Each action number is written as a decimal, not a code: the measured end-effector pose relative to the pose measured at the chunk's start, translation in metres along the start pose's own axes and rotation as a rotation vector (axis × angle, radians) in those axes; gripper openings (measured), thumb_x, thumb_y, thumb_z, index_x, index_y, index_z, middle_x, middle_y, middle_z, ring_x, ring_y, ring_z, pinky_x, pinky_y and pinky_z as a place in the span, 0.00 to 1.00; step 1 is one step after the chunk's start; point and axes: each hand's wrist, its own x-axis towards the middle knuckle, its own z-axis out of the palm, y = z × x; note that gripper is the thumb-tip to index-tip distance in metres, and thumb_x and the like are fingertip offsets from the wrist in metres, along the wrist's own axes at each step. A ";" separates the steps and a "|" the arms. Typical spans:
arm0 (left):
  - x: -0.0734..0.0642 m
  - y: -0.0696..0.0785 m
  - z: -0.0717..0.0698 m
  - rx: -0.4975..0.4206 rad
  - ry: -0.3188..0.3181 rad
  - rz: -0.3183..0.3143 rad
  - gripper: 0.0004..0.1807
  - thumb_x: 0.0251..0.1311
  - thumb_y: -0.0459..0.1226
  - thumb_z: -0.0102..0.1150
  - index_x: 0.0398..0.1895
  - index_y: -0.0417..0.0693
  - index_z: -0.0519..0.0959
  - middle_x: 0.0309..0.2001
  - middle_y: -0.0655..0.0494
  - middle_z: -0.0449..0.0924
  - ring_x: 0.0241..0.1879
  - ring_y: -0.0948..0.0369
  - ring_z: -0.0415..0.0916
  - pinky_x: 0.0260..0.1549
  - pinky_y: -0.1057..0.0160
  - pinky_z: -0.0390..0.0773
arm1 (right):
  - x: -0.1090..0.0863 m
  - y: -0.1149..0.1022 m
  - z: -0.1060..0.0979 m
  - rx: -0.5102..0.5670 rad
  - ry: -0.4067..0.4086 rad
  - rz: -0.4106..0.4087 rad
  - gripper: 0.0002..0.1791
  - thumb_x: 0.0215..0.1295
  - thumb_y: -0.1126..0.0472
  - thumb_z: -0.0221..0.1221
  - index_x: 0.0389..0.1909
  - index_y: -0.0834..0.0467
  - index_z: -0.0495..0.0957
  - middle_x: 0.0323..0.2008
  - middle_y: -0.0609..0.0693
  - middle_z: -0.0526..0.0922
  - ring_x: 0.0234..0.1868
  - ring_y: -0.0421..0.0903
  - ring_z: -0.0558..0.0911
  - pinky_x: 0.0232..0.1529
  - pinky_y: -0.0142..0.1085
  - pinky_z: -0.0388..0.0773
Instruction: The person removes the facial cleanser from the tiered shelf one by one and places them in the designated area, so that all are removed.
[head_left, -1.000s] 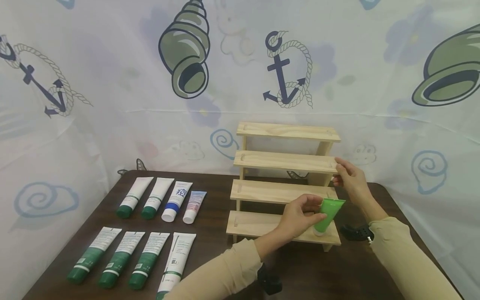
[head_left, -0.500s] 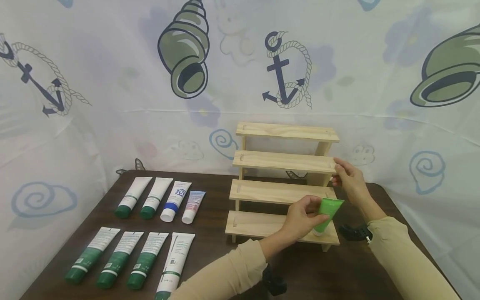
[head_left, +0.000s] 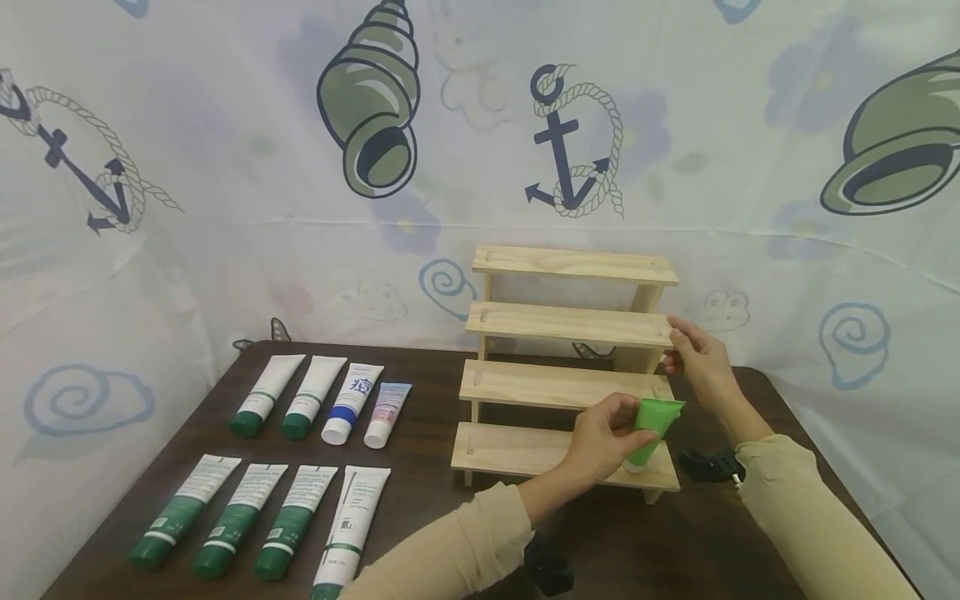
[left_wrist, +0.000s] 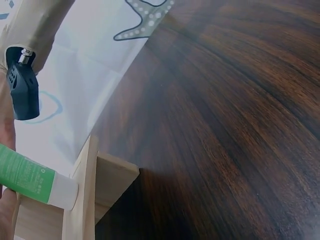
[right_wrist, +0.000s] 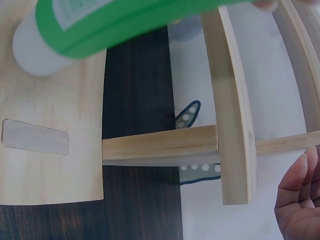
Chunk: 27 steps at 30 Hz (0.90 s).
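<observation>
A small green tube (head_left: 647,432) with a white cap stands cap-down, leaning slightly right, on the right end of the lowest shelf of a four-step wooden rack (head_left: 517,446). My left hand (head_left: 603,437) pinches it between thumb and fingers near its upper half. In the left wrist view the white cap (left_wrist: 64,192) meets the shelf board. My right hand (head_left: 701,357) grips the right end of the second shelf from the top, thumb at the board's edge. The right wrist view shows the green tube (right_wrist: 125,22) close up, with curled fingers (right_wrist: 295,180) at lower right.
Two rows of tubes lie on the dark wooden table (head_left: 420,517) at left: white-and-green ones such as this tube (head_left: 292,521), a blue-banded tube (head_left: 354,402) and a small pink-and-blue tube (head_left: 388,414). A patterned curtain (head_left: 487,150) hangs behind.
The top of the green tube has shifted slightly left and down, and my left hand has moved a little right along it. The right hand stays on the rack.
</observation>
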 end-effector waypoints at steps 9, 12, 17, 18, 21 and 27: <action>-0.010 0.006 -0.016 0.008 0.039 -0.002 0.18 0.52 0.35 0.67 0.46 0.43 0.77 0.43 0.51 0.83 0.41 0.69 0.79 0.43 0.73 0.77 | -0.001 0.000 0.002 0.035 -0.002 -0.014 0.31 0.73 0.57 0.45 0.69 0.70 0.50 0.27 0.38 0.77 0.26 0.33 0.77 0.28 0.24 0.78; -0.014 0.009 -0.023 -0.016 0.053 -0.028 0.18 0.52 0.35 0.67 0.47 0.44 0.77 0.43 0.52 0.83 0.40 0.68 0.79 0.42 0.73 0.77 | -0.002 0.000 0.001 0.034 -0.002 -0.012 0.31 0.73 0.57 0.45 0.69 0.70 0.50 0.27 0.38 0.77 0.26 0.33 0.77 0.28 0.24 0.78; -0.022 0.013 -0.035 -0.039 0.063 -0.081 0.17 0.54 0.35 0.66 0.48 0.45 0.77 0.44 0.52 0.82 0.40 0.67 0.80 0.40 0.70 0.79 | -0.001 0.001 -0.001 0.034 -0.004 0.003 0.31 0.73 0.57 0.45 0.70 0.69 0.50 0.28 0.38 0.76 0.26 0.33 0.76 0.28 0.24 0.78; -0.023 0.014 -0.037 -0.037 0.063 -0.084 0.17 0.55 0.36 0.65 0.48 0.45 0.76 0.44 0.52 0.82 0.40 0.66 0.80 0.40 0.70 0.79 | 0.000 0.001 -0.001 0.035 -0.004 0.005 0.31 0.73 0.57 0.45 0.70 0.69 0.50 0.28 0.38 0.76 0.26 0.33 0.76 0.28 0.23 0.77; -0.028 0.016 -0.046 -0.034 0.065 -0.102 0.17 0.56 0.37 0.64 0.49 0.45 0.76 0.44 0.52 0.82 0.41 0.65 0.79 0.40 0.68 0.79 | 0.001 0.002 -0.001 0.029 -0.004 0.003 0.31 0.73 0.57 0.44 0.70 0.69 0.49 0.28 0.37 0.76 0.26 0.33 0.76 0.28 0.23 0.77; -0.039 0.022 -0.067 -0.063 0.070 -0.141 0.17 0.58 0.36 0.63 0.50 0.42 0.76 0.45 0.49 0.81 0.43 0.60 0.79 0.43 0.64 0.78 | 0.002 0.002 -0.001 0.060 -0.010 0.003 0.31 0.73 0.58 0.45 0.70 0.70 0.48 0.27 0.37 0.77 0.25 0.32 0.77 0.27 0.23 0.77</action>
